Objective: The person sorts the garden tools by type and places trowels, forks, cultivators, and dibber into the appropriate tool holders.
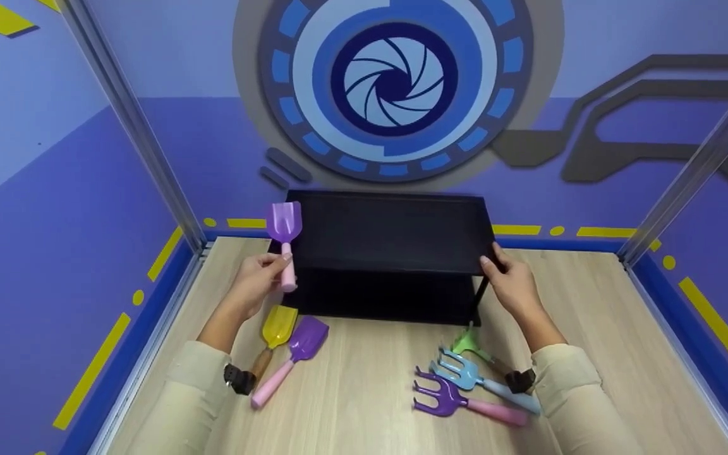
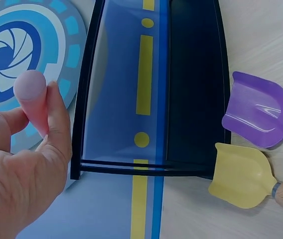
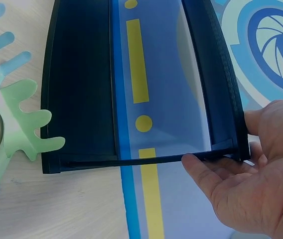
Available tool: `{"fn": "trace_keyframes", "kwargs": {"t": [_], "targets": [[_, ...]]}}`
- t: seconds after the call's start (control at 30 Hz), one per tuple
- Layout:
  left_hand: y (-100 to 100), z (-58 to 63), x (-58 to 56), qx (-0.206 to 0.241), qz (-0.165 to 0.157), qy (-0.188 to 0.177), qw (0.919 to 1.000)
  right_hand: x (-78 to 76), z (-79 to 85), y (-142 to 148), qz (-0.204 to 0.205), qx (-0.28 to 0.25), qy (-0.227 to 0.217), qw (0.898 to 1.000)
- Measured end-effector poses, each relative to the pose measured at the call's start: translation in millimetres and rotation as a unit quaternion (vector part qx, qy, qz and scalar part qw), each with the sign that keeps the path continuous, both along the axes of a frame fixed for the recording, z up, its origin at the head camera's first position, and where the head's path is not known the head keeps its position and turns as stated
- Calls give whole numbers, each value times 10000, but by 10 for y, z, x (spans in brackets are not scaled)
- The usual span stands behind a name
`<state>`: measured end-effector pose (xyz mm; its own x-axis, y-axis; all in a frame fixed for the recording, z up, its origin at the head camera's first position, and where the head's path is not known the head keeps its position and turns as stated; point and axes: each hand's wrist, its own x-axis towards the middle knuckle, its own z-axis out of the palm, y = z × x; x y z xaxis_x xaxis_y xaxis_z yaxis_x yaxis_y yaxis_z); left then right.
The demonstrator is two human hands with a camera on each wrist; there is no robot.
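Observation:
A small hand trowel [image 1: 284,222] with a light purple blade and pink handle is held upright by my left hand [image 1: 254,283], the handle pinched between thumb and fingers. Its blade overlaps the left end of a black two-tier shelf [image 1: 389,234]. At the shelf's right front corner, my right hand [image 1: 517,285] grips the upper tier's edge, thumb on top. Below my left hand lie a yellow trowel [image 2: 243,177] with a wooden handle and a purple trowel [image 2: 261,110] with a pink handle.
Near my right forearm lie a green hand rake [image 3: 24,119], a blue hand rake [image 1: 461,371] and a purple hand rake [image 1: 442,398] with a pink handle. The wooden tabletop [image 1: 357,385] meets blue walls [image 1: 206,151] behind and at both sides, with metal corner posts.

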<state>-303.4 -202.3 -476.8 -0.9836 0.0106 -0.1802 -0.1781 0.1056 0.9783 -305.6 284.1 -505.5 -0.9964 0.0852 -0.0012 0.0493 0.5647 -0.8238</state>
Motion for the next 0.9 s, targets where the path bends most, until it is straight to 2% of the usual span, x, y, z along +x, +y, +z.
{"fn": "trace_keyframes", "kwargs": {"t": [0.4,0.9], "targets": [[21,12,-46,-147,-104,26,9998,8,-18,-39,-55,-105,-71,9999],[156,139,-237,-318,-82,-123,9994,12,11,-18,-87,-72,-82,9999]]}}
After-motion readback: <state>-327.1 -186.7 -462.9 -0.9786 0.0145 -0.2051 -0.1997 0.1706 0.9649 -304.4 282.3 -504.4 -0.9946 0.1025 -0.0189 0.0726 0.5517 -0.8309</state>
